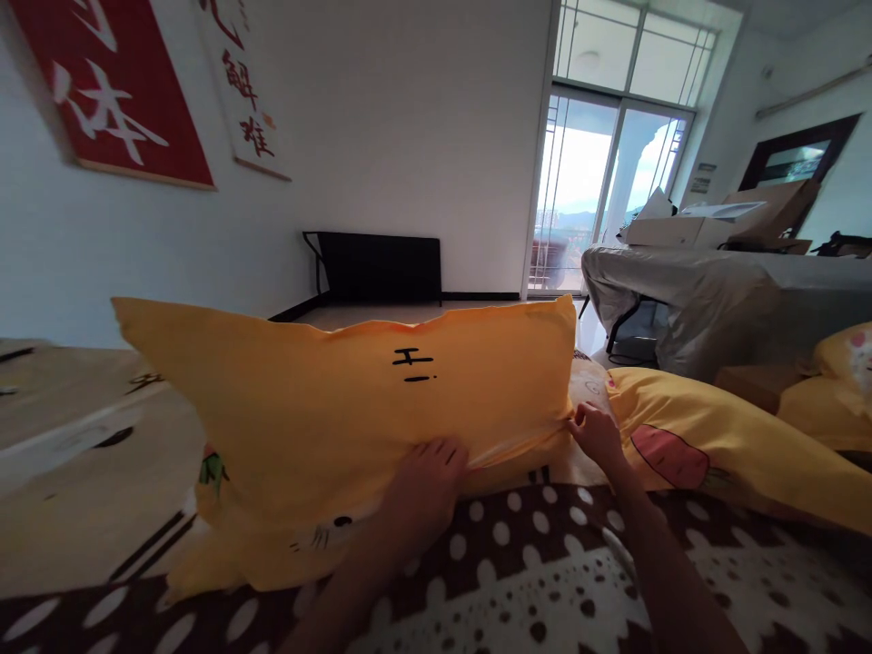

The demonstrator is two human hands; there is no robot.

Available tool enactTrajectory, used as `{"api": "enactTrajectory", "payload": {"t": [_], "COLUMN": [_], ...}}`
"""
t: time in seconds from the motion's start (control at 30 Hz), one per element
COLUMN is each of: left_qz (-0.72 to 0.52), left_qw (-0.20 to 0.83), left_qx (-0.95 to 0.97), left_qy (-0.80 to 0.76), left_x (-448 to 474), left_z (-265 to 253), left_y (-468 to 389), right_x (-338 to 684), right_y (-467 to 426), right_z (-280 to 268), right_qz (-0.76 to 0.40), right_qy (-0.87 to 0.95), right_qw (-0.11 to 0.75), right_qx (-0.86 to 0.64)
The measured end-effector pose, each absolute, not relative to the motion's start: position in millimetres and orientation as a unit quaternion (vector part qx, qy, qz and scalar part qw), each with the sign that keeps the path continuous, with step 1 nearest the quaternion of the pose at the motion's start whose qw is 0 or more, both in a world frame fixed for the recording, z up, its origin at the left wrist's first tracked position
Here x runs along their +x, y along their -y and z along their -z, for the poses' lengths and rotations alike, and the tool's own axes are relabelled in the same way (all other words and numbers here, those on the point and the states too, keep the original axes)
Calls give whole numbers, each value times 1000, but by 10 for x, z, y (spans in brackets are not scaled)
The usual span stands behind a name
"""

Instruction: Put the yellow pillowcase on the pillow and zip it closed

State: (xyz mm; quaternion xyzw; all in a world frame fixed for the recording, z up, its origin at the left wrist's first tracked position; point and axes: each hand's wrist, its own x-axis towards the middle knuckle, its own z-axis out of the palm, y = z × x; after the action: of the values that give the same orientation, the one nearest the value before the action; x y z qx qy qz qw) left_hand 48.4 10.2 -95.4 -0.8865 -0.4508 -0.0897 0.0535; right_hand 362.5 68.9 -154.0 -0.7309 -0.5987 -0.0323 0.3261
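Note:
A yellow pillow [300, 391] with a black "Hi" print stands tilted on its long side on the bedding. My left hand [426, 477] is closed on the cloth at its lower middle, with the fingertips partly sunk in the folds. At the pillow's right edge, my right hand [594, 434] pinches the cloth between thumb and fingers. Between my hands runs a long crease or opening in the cover; which of the two I cannot tell. A printed eye and whiskers show on the lower part of the cover, left of my left wrist.
Under the pillow lies a brown and cream patterned blanket [504, 581]. Another yellow pillow [742, 454] with a carrot print rests at right. Behind it stands a plastic-covered table [722, 291] bearing boxes. A black panel [381, 266] leans by the far wall, near a glass door [579, 173].

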Motion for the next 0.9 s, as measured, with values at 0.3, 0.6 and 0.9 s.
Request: {"api": "enactTrajectory", "payload": {"t": [0.3,0.6,0.9], "left_qz": [35,31,227], "left_qw": [-1,56,93], "left_qx": [-883,-907,-776], "left_qy": [469,417,581], "left_x": [529,455,-1339], "left_z": [819,942,1058], "left_y": [182,265,-400], "right_x": [3776,3801,3298], "right_y": [-645,-594,-962], "right_z": [1318,1546,1707], "right_qz": [-44,-24,-66], "right_qy": [590,725,689], "right_qw": [404,282,445], "right_qx": [-698,-628,-568]}}
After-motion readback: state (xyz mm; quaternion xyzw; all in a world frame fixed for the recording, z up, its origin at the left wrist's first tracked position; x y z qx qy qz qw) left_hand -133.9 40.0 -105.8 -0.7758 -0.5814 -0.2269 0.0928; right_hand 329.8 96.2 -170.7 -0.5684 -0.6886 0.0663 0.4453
